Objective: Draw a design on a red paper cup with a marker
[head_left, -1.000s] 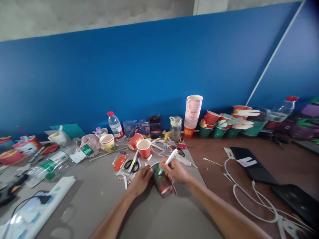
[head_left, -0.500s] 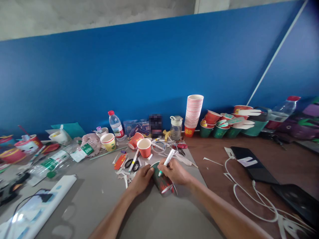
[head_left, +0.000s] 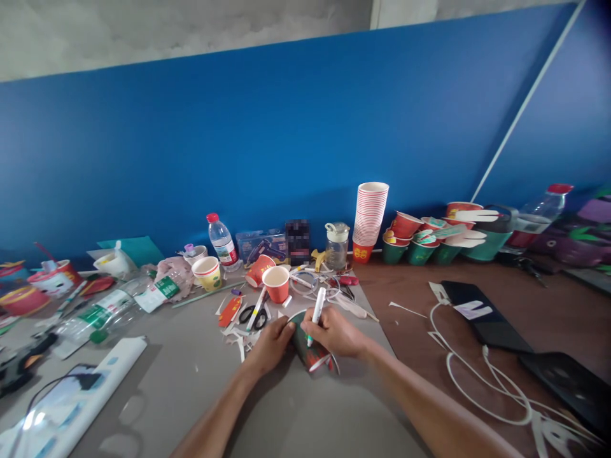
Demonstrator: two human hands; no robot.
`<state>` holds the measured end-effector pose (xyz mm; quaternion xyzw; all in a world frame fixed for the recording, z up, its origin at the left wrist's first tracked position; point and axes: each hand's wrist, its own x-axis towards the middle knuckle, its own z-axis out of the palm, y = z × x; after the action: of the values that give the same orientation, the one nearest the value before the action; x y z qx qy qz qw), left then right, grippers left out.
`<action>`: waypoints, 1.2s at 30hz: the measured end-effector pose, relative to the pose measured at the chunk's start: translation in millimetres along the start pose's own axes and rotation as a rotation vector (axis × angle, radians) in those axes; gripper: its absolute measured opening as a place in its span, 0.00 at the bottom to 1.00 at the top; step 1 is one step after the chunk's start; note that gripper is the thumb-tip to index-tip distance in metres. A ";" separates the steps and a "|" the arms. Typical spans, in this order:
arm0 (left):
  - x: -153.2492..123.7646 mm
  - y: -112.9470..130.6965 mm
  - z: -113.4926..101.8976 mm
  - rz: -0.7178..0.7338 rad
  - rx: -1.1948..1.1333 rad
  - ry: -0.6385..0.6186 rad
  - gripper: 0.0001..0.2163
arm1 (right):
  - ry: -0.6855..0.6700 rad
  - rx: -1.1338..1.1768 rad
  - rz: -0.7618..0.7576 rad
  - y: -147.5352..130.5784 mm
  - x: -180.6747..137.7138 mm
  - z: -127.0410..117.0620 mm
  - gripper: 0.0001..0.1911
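Note:
My left hand (head_left: 273, 343) is closed on the edge of a paper cup (head_left: 305, 357) that lies on its side on the grey table. Green colour covers much of the cup, with some red showing near its lower end. Between the fingers of my right hand (head_left: 337, 332) is a white marker (head_left: 319, 306), its green tip against the cup's side. Just beyond lie black-handled scissors (head_left: 255, 317), another marker (head_left: 258, 308) and white paper scraps (head_left: 241, 337). An upright red paper cup (head_left: 276, 284) stands behind them.
A tall stack of paper cups (head_left: 370, 216) stands by the blue partition (head_left: 286, 140), next to a glass jar (head_left: 337, 246). Green and red cups (head_left: 421, 249) sit right of it. Plastic bottles (head_left: 105, 312) and a power strip (head_left: 86, 394) lie left. A white cable (head_left: 451, 375) runs at right.
The marker in my right hand now stands more upright, and its tip has moved slightly down the cup. My left hand and the cup stay in nearly the same place.

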<state>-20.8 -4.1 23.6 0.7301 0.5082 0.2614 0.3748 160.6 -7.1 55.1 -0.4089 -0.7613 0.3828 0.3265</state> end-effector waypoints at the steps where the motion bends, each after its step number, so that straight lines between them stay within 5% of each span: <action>1: -0.1 0.3 -0.2 -0.001 -0.004 0.000 0.15 | 0.021 0.003 -0.003 -0.2 0.1 -0.1 0.11; 15: 1.3 -6.9 2.2 0.007 -0.027 -0.010 0.15 | -0.158 0.016 0.052 0.3 -1.1 -5.5 0.10; 20: 0.4 -3.7 1.7 0.008 -0.028 -0.009 0.15 | -0.086 -0.017 0.037 -2.4 -0.9 -7.8 0.11; 36: 1.0 -0.1 1.1 0.008 0.057 0.019 0.14 | -0.161 -0.125 0.022 -18.2 -4.6 -6.0 0.10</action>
<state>-19.7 -3.4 22.9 0.7400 0.5159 0.2552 0.3481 160.7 -16.0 72.7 -0.4048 -0.8028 0.3701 0.2338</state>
